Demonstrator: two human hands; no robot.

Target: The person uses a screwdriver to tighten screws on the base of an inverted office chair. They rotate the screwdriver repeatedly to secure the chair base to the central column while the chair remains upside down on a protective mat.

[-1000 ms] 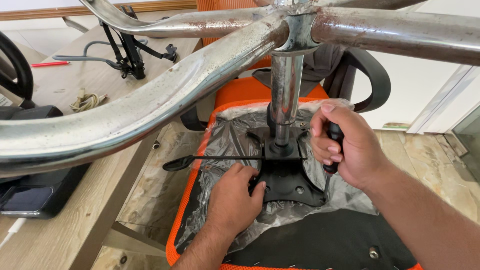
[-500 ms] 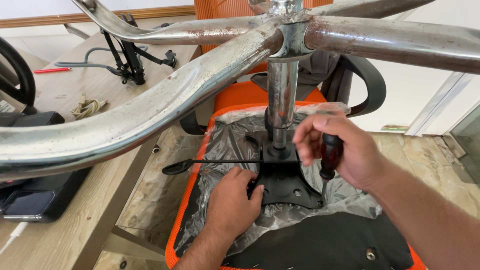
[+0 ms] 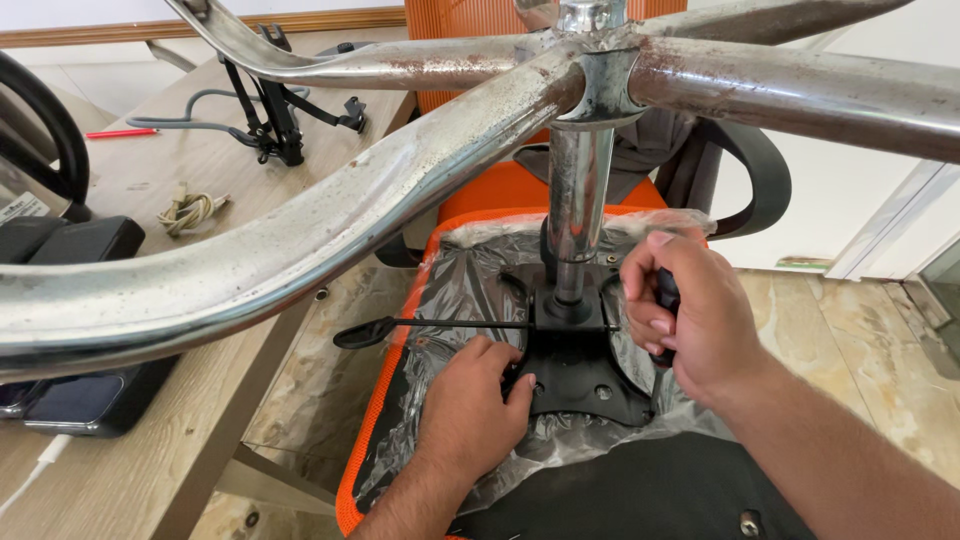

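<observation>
An orange office chair lies upside down with its chrome star base (image 3: 420,170) and gas column (image 3: 577,215) pointing up at me. The seat underside (image 3: 460,300) is wrapped in clear plastic. My left hand (image 3: 470,405) presses flat on the plastic at the left edge of the black mounting plate (image 3: 585,375). My right hand (image 3: 690,315) grips a black screwdriver handle (image 3: 667,295), held upright at the plate's right side. A black lever (image 3: 400,327) sticks out leftward from the mechanism.
A wooden table (image 3: 130,180) stands to the left with a black stand (image 3: 275,120), a coiled cord (image 3: 188,210), a red pen (image 3: 120,132) and black cases (image 3: 70,240). A black armrest (image 3: 765,180) curves at the right. Tiled floor lies below.
My right hand has turned on the screwdriver handle and shifted slightly. My left hand has stayed on the plate's edge. The view has drifted a little.
</observation>
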